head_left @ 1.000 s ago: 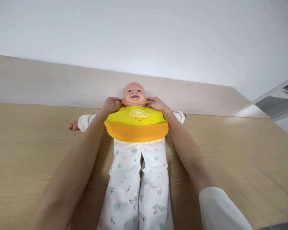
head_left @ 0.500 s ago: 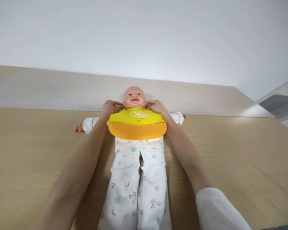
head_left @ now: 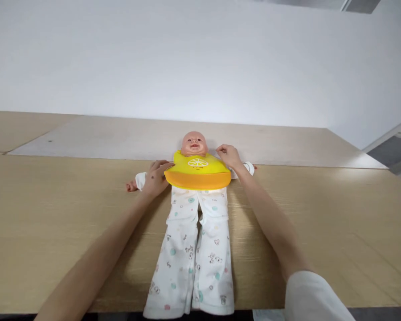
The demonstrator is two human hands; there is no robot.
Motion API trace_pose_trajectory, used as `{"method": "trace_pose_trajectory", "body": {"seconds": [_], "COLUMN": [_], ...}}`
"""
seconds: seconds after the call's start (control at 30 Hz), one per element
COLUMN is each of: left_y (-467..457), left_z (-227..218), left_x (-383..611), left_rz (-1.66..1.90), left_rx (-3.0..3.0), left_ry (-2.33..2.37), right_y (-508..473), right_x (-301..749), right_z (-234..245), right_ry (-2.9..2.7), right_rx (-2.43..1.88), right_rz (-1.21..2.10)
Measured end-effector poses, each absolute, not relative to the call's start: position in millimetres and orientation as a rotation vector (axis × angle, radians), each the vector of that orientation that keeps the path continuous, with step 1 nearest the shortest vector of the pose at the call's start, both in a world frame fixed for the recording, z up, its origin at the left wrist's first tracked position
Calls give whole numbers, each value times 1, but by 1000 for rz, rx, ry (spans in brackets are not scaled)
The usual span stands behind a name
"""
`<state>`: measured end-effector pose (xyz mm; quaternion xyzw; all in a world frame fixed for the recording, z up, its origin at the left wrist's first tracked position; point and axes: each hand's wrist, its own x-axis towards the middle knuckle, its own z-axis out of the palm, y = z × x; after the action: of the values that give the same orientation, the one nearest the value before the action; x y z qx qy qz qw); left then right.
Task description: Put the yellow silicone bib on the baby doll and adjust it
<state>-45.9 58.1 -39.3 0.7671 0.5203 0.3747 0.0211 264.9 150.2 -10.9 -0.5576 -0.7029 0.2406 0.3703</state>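
- Doll point(head_left: 194, 142): lies face up on the table point(head_left: 321, 214), head toward the wall point(head_left: 200, 58) and legs toward the near edge.
- Bib point(head_left: 198, 171): yellow with an orange lower lip and a citrus-slice print. It lies across the doll's chest, its top edge just under the chin.
- Left hand point(head_left: 155, 177): rests palm down over the doll's upper arm, just beside the bib's left edge. The fingers are loosely spread and slightly bent, and the fingertips point(head_left: 165, 165) touch that edge. It grips nothing.
- Right hand point(head_left: 229, 156): sits at the bib's upper right corner, near the doll's neck, with the fingers bent downward. I cannot tell whether they pinch the bib or only touch it.
- Doll's sleeves: white. One arm point(head_left: 135, 183) stretches out past the left hand with its small hand bare. The other sleeve point(head_left: 249, 167) shows just beyond the right wrist.
- Trousers point(head_left: 194, 249): white with small coloured prints. The legs lie straight and side by side, and the cuffs reach the table's near edge.
- Person's own sleeve point(head_left: 316, 296): white, seen on the right forearm at the lower right; the left forearm is bare.
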Motion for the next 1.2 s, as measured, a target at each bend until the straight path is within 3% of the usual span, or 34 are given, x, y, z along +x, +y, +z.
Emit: {"method": "trace_pose_trajectory", "body": {"seconds": [0.27,0.53,1.2], "left_y": [48,42,40], "left_z": [-58,-57,-56], "left_x": [-36,-31,-29], "left_rz": [1514,1424,1630], "left_rx": [2386,2385,2273], "left_ry": [1661,1712,1687], "right_y": [57,48,23], "right_x": [306,291,280], "right_z": [-43,-64,-39], "right_ry": [-2012,-2137,-2042], "right_rx": [-1026,-932,-753], "right_rz": [64,-121,-92]}}
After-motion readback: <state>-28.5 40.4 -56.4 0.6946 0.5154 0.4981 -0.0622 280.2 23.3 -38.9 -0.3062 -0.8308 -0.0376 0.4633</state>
